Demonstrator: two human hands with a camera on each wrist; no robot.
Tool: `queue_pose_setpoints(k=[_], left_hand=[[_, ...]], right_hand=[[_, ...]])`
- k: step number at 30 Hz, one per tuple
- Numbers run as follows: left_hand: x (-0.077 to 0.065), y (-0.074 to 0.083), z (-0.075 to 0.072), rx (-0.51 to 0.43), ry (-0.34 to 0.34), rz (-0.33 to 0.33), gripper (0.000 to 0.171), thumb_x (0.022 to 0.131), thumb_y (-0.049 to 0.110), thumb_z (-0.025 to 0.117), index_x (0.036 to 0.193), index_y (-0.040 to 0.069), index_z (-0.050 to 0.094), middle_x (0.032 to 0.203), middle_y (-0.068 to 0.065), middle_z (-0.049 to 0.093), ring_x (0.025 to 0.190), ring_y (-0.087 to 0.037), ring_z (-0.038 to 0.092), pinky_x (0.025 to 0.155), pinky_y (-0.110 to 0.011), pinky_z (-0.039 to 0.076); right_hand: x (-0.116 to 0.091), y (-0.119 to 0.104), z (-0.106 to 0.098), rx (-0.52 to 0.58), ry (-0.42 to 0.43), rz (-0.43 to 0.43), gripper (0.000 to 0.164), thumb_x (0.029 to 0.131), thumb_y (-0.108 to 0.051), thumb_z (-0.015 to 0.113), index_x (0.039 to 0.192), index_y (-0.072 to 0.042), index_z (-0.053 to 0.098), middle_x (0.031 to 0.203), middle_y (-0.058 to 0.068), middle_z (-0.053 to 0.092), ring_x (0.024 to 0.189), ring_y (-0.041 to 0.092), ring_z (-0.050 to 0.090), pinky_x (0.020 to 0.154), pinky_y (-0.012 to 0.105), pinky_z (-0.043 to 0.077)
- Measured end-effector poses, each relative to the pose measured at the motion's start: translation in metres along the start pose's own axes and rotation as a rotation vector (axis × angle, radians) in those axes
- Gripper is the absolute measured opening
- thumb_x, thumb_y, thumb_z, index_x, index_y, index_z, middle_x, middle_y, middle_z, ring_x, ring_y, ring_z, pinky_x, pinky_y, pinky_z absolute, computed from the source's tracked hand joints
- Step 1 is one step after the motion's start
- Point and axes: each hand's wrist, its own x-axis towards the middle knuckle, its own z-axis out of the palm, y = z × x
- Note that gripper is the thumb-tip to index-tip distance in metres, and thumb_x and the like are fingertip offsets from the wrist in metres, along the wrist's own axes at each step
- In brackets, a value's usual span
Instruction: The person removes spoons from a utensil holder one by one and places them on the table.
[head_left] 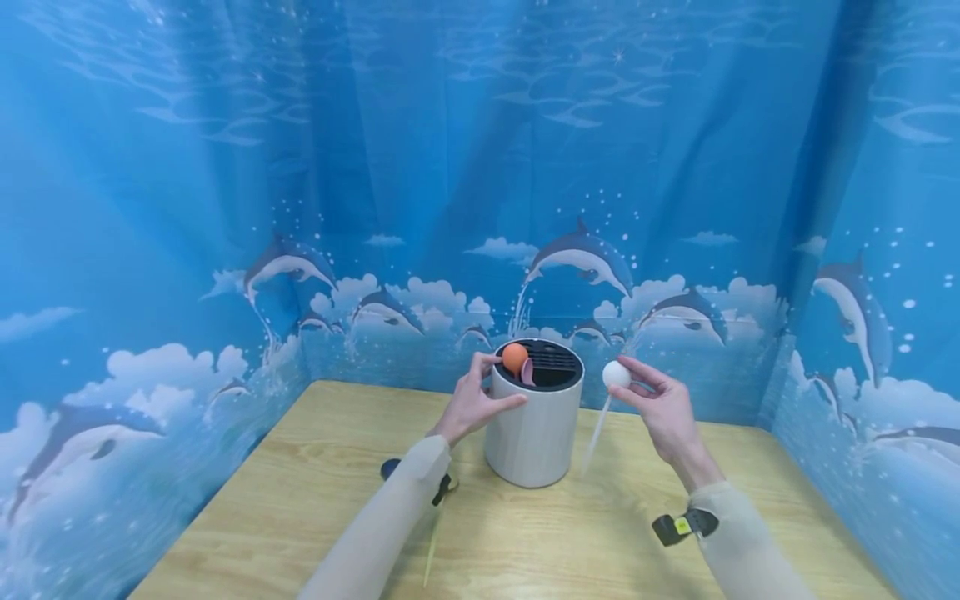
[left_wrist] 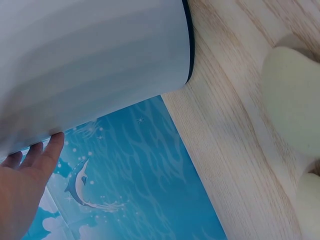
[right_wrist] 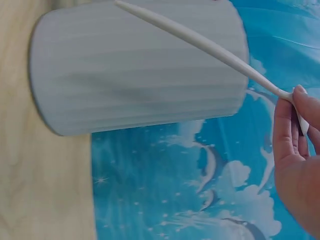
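In the head view my left hand [head_left: 474, 402] is against the left side of a white ribbed cylindrical holder [head_left: 529, 442]; in the left wrist view three extended fingertips touch its wall. An orange rounded piece [head_left: 515, 357] and a pink one [head_left: 528, 372] show at the holder's black slotted top, close to that index finger. To the right, my right hand [head_left: 664, 407] pinches a white spoon [head_left: 617, 374] between thumb and fingers near its round head. Its long handle [right_wrist: 200, 41] slants downward beside the holder, apart from the top.
Beneath my left forearm, a thin yellow-green handle [head_left: 431, 550] lies on the wooden table [head_left: 352, 467], and a dark blue rounded shape [head_left: 390, 468] shows beside the sleeve. Pale green rounded shapes [left_wrist: 295, 100] appear in the left wrist view. A dolphin-print curtain [head_left: 465, 167] surrounds the table.
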Motion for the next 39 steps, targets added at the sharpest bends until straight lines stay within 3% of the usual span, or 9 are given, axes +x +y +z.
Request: queue_pose_setpoints(k=[4, 9, 19, 27, 34, 39], left_hand=[[0.000, 0.001, 0.001, -0.004, -0.009, -0.001, 0.078, 0.074, 0.056, 0.080, 0.133, 0.024, 0.039, 0.150, -0.012, 0.045, 0.136, -0.033, 0.046, 0.102, -0.058, 0.047], [0.000, 0.002, 0.002, -0.007, -0.011, 0.002, 0.078, 0.074, 0.056, 0.079, 0.132, 0.024, 0.039, 0.151, -0.012, 0.045, 0.137, -0.033, 0.045, 0.102, -0.059, 0.046], [-0.002, 0.000, 0.001, -0.005, -0.005, -0.002, 0.077, 0.075, 0.055, 0.079, 0.133, 0.024, 0.038, 0.150, -0.012, 0.045, 0.137, -0.032, 0.046, 0.102, -0.057, 0.046], [-0.002, 0.002, 0.002, 0.013, -0.006, -0.010, 0.078, 0.074, 0.057, 0.079, 0.133, 0.025, 0.038, 0.149, -0.011, 0.046, 0.134, -0.033, 0.048, 0.100, -0.058, 0.048], [-0.002, 0.002, 0.000, 0.005, -0.013, -0.018, 0.078, 0.074, 0.056, 0.079, 0.132, 0.024, 0.038, 0.151, -0.011, 0.045, 0.136, -0.034, 0.046, 0.101, -0.059, 0.047], [-0.001, 0.002, -0.002, 0.002, -0.008, -0.012, 0.078, 0.074, 0.056, 0.079, 0.132, 0.024, 0.038, 0.151, -0.010, 0.045, 0.135, -0.033, 0.047, 0.100, -0.058, 0.048]], right_hand=[[-0.005, 0.013, -0.001, -0.062, -0.023, 0.064, 0.066, 0.085, -0.027, 0.077, 0.143, -0.012, 0.050, 0.144, 0.015, 0.048, 0.101, -0.006, 0.063, 0.089, 0.016, 0.053], [-0.009, 0.029, -0.006, -0.076, -0.067, 0.094, 0.067, 0.085, -0.023, 0.077, 0.144, -0.009, 0.048, 0.148, 0.018, 0.045, 0.100, -0.004, 0.063, 0.090, 0.024, 0.055], [-0.014, 0.051, -0.004, -0.129, -0.131, 0.140, 0.064, 0.086, -0.019, 0.077, 0.142, -0.005, 0.050, 0.138, 0.020, 0.056, 0.103, 0.005, 0.066, 0.098, 0.036, 0.052], [-0.020, 0.070, 0.000, -0.132, -0.159, 0.181, 0.061, 0.085, -0.011, 0.076, 0.139, 0.000, 0.051, 0.137, 0.022, 0.056, 0.101, 0.011, 0.068, 0.091, 0.031, 0.056], [-0.029, 0.086, 0.005, -0.118, -0.210, 0.188, 0.059, 0.081, -0.002, 0.075, 0.134, 0.007, 0.053, 0.119, 0.021, 0.064, 0.092, 0.010, 0.067, 0.083, 0.027, 0.058], [-0.034, 0.099, 0.009, -0.168, -0.229, 0.210, 0.056, 0.079, -0.004, 0.077, 0.130, 0.007, 0.057, 0.114, 0.020, 0.066, 0.092, 0.012, 0.064, 0.080, 0.026, 0.057]])
